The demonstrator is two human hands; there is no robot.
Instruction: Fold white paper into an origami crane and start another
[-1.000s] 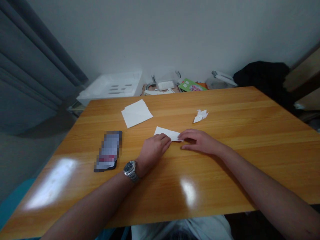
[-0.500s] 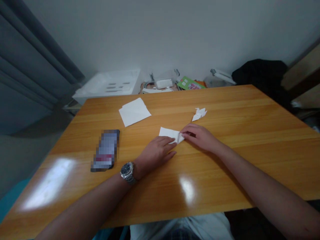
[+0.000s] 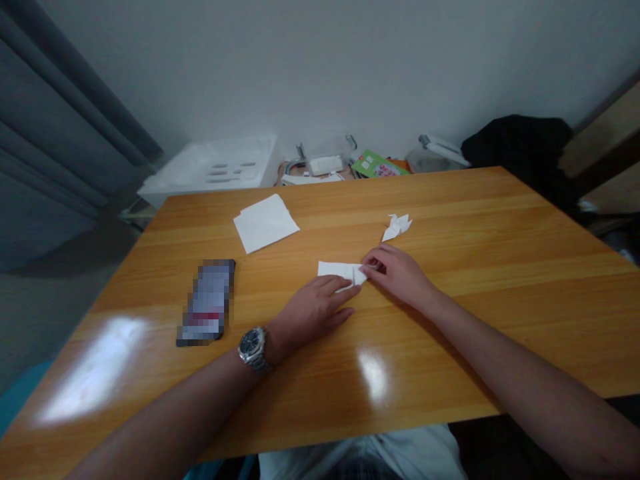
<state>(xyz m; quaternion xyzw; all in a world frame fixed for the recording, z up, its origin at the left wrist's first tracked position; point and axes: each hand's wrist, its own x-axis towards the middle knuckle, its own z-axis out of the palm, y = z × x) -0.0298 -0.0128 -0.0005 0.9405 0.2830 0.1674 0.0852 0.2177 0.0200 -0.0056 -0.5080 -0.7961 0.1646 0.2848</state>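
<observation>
A small folded white paper (image 3: pixel 336 269) lies on the wooden table (image 3: pixel 500 267). My left hand (image 3: pixel 315 310), with a watch on the wrist, lies flat with its fingers stretched over the paper's near edge. My right hand (image 3: pixel 400 275) pinches the paper's right end with curled fingers. A small folded paper figure (image 3: pixel 397 226) sits just beyond my right hand.
A stack of white paper sheets (image 3: pixel 265 223) lies at the back left of the table. A phone (image 3: pixel 207 302) rests left of my left hand. Behind the table stand a white tray (image 3: pixel 215 170), small clutter and a dark bag (image 3: pixel 520 143).
My left hand has slid right along the paper and flattened its fingers. The right hand has shifted slightly and now pinches the paper's right end, where a fold shows.
</observation>
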